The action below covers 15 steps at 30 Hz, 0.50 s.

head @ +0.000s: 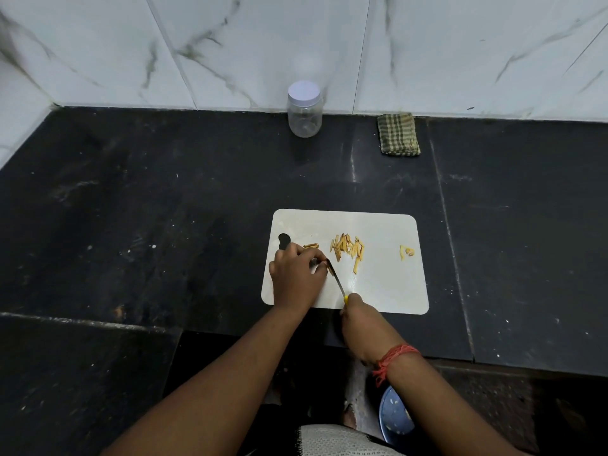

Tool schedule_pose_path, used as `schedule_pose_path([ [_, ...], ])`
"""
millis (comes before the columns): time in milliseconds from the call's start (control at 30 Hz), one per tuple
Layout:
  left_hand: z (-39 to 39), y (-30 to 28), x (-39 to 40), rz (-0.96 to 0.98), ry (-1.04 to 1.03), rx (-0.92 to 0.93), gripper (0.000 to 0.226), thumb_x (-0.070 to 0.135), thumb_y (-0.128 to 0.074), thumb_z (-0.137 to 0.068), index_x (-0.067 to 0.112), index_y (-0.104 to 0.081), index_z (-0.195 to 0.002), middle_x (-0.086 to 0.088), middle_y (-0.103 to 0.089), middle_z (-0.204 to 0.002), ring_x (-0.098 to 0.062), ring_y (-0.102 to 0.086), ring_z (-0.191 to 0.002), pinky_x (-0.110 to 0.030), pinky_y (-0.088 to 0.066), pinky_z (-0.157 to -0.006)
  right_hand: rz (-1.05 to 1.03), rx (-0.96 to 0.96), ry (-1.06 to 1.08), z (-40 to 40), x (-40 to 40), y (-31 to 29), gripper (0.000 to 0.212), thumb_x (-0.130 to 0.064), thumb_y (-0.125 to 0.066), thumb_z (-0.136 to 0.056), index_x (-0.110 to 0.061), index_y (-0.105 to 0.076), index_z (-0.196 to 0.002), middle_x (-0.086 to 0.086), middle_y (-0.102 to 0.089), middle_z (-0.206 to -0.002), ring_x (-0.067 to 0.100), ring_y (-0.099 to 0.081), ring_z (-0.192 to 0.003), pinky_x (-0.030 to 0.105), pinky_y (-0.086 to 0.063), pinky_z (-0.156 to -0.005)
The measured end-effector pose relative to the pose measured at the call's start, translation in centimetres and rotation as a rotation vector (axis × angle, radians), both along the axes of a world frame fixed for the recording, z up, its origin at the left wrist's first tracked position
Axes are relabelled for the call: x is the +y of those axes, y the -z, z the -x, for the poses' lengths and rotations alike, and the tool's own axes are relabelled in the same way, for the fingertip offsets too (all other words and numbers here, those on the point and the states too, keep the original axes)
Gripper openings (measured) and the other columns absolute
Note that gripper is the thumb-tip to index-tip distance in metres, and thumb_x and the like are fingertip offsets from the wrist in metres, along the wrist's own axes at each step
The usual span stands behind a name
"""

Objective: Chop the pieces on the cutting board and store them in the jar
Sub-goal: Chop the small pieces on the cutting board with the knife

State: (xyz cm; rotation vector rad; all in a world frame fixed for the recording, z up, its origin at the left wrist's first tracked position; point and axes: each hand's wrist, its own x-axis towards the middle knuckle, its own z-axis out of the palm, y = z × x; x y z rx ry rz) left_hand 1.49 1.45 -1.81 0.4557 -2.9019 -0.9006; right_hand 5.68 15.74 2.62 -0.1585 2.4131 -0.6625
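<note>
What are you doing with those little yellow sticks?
A person is chopping. The right hand grips a thin knife with a yellow handle, and the left hand holds a piece down at the blade on the white rectangular cutting board. A pile of yellow-brown cut strips lies mid-board, with a few scraps at its right side. The clear plastic jar with a white lid stands closed by the marble wall, with nothing in it yet.

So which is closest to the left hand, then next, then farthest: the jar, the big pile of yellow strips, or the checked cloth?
From the left hand:
1. Pile of yellow strips, just right of it on the cutting board.
2. Jar, far back against the wall.
3. Checked cloth, back and to the right.
</note>
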Motion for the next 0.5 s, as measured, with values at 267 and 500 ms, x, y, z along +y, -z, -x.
schedule_pose_path([
  [267,-0.1,-0.2,0.1,0.017,-0.003,-0.016,0.013,0.034,-0.064,-0.09,0.033,-0.072,-0.1,0.009,-0.053,-0.103,-0.017,-0.044,-0.105,-0.029,-0.024,-0.09,-0.025,-0.027,-0.017,0.4,0.3,-0.1,0.009,0.0,-0.037,-0.094,-0.008,-0.036,-0.098,-0.001,-0.042,-0.07,0.015,-0.043,-0.06,0.029,-0.032,-0.054],
  [500,0.0,-0.2,0.2,0.027,-0.005,-0.02,0.012,0.037,-0.063,-0.09,0.034,-0.071,-0.098,0.01,-0.051,-0.102,-0.016,-0.042,-0.104,-0.028,-0.023,-0.089,-0.036,-0.019,-0.034,-0.8,1.2,0.0,0.006,-0.003,-0.039,-0.096,-0.009,-0.037,-0.097,-0.001,-0.044,-0.069,0.011,-0.041,-0.058,0.029,-0.032,-0.055],
])
